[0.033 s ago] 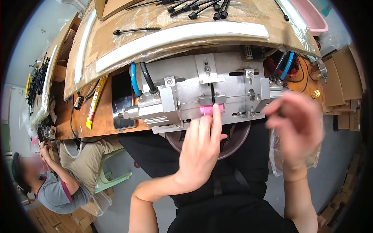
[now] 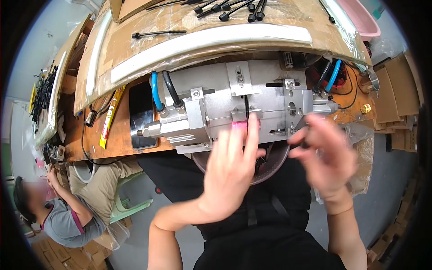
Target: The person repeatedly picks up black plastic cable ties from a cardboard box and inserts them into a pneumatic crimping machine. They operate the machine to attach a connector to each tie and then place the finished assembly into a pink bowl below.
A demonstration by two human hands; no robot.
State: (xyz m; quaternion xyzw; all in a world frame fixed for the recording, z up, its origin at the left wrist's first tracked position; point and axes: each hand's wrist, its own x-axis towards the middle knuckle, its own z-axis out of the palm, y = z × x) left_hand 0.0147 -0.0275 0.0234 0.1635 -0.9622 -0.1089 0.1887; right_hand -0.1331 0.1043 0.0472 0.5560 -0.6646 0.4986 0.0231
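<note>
My left hand (image 2: 228, 173) lies with its fingers stretched out over the front of a metal fixture (image 2: 222, 101). Its index fingertip reaches a small metal block (image 2: 240, 115), and the other fingers partly cover a pink piece (image 2: 240, 124) beneath it. A thin black rod (image 2: 246, 103) runs through the middle of the block. Off to the right, my right hand (image 2: 326, 157) hovers apart from the fixture, blurred, its thumb and fingers curled toward each other. A small dark thing shows between those fingertips, too smeared to name.
Blue hoses (image 2: 155, 92) and black ones join the fixture. Behind it, cardboard (image 2: 193, 49) bears several black rods with knobbed ends (image 2: 157, 34). A phone (image 2: 142, 114) lies at left. Below the fixture sits a round bowl (image 2: 274, 168). Another person (image 2: 67, 216) sits at far left.
My right hand has moved left and slightly down, nearer the fixture. My left hand has shifted slightly up, covering more of the pink piece.
</note>
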